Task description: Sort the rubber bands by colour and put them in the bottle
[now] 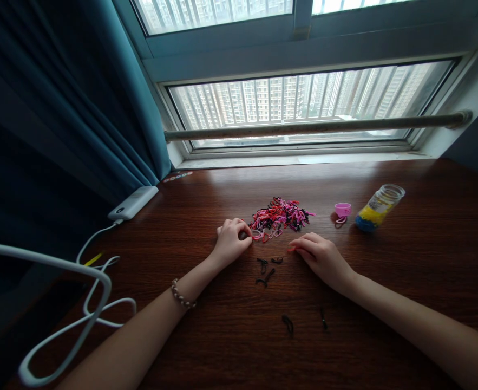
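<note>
A heap of small elastic hair bands (281,213) in pink, red and black lies on the brown wooden table (206,195). At the heap's left edge is my left hand (234,238), thumb and forefinger curled together beside some pink bands; what they pinch, if anything, is too small to make out. Just right of and below the heap, my right hand (320,254) pinches a red elastic hair band (291,249) between thumb and fingers. Several loose black bands (266,275) lie between my hands. Closer to me are two more dark bands, one on the left (288,324) and one on the right (323,319).
To the right stand a small pink cup-like piece (342,209) and a tilted-looking clear jar (379,207) with yellow and blue on it. A white power bank (133,203) and its looping white cable (104,287) occupy the left, near a blue curtain (112,97). A window lies behind.
</note>
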Available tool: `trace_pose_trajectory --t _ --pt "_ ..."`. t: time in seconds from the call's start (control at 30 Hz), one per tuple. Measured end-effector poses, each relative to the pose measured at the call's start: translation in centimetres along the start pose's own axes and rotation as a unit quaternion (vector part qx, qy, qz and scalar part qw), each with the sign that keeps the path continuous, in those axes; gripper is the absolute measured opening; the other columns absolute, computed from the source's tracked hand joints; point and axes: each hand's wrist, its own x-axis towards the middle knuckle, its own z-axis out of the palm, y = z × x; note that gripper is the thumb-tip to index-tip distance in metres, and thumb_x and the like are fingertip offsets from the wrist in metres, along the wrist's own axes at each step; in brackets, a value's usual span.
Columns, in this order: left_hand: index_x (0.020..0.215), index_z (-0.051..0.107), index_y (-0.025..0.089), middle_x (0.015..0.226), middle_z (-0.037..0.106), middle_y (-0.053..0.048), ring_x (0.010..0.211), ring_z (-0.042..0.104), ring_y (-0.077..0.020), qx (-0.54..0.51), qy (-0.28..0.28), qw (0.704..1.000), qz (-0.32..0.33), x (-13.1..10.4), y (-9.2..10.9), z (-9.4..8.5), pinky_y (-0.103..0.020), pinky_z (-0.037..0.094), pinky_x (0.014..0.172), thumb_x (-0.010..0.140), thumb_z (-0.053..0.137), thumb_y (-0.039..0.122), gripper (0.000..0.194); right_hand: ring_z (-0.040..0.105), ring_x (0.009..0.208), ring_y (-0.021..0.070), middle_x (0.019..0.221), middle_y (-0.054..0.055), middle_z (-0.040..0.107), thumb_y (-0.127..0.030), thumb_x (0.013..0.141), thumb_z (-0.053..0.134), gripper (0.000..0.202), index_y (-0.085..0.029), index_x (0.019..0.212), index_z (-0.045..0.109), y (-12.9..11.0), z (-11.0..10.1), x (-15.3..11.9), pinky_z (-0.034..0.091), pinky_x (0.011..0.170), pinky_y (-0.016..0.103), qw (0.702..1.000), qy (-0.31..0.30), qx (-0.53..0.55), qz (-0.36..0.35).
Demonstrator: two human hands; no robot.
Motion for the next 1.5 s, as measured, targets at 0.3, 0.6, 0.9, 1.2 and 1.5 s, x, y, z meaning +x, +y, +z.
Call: trace_pose_trajectory --t 0.3,0.6,0.9,1.2,1.5 --pt "0.072 0.061 0.018 0.079 0.063 -0.003 0.076 0.06 -0.0164 -0.153 0.052 0.987 0.018 0.0 -0.9 0.7 -0.03 0.046 0.076 0.07 0.058 0.022 0.006 0.055 0.072 0.0123 0.083 0.006 0.056 -0.018 0.085 0.044 0.02 -0.019 0.089 0.063 -0.6 -0.2 -0.2 0.046 0.063 0.023 0.999 0.025 0.034 -0.031" --pt "0.08 0.066 0.019 0.083 0.067 -0.003 0.082 0.06 -0.0181 -0.164 0.089 0.982 0.025 -0.1 -0.3 0.0 -0.03 0.045 0.079 0.074 0.059 0.034 0.017 0.055 0.075 0.0103 0.087 0.006 0.058 -0.019 0.085 0.049 0.021 -0.02 0.101 0.062 -2.1 -0.9 -0.5 0.046 0.067 0.02 0.978 -0.083 0.11 -0.154" --pt "0.074 0.069 0.019 0.073 0.065 -0.004 0.073 0.055 -0.0146 -0.187 -0.05 0.959 0.209 -0.7 1.5 -0.6 -0.028 0.043 0.073 0.078 0.057 0.033 0.019 0.052 0.103 0.0186 0.107 0.009 0.06 -0.023 0.086 0.045 0.028 -0.018 0.113 0.054 -1.8 -1.0 0.3 0.043 0.091 0.036 0.989 -0.07 0.031 -0.128" --pt "0.088 0.066 0.023 0.087 0.06 -0.004 0.086 0.047 -0.019 0.052 -0.017 0.977 0.205 -1.1 1.5 0.0 -0.034 0.036 0.08 0.077 0.059 0.035 0.018 0.05 0.106 0.0192 0.108 0.009 0.059 -0.023 0.087 0.043 0.024 -0.017 0.105 0.058 -1.5 -0.6 0.2 0.042 0.093 0.038 0.997 -0.026 0.015 -0.074" --pt "0.073 0.062 0.02 0.081 0.058 -0.002 0.082 0.047 -0.017 0.049 -0.019 0.983 0.176 -0.7 1.5 0.3 -0.031 0.035 0.074 0.081 0.052 0.028 0.016 0.036 0.12 0.0235 0.131 0.01 0.045 -0.034 0.086 0.043 0.043 -0.014 0.124 0.047 -0.2 0.2 1.4 0.034 0.102 0.042 0.99 -0.076 -0.121 -0.005"
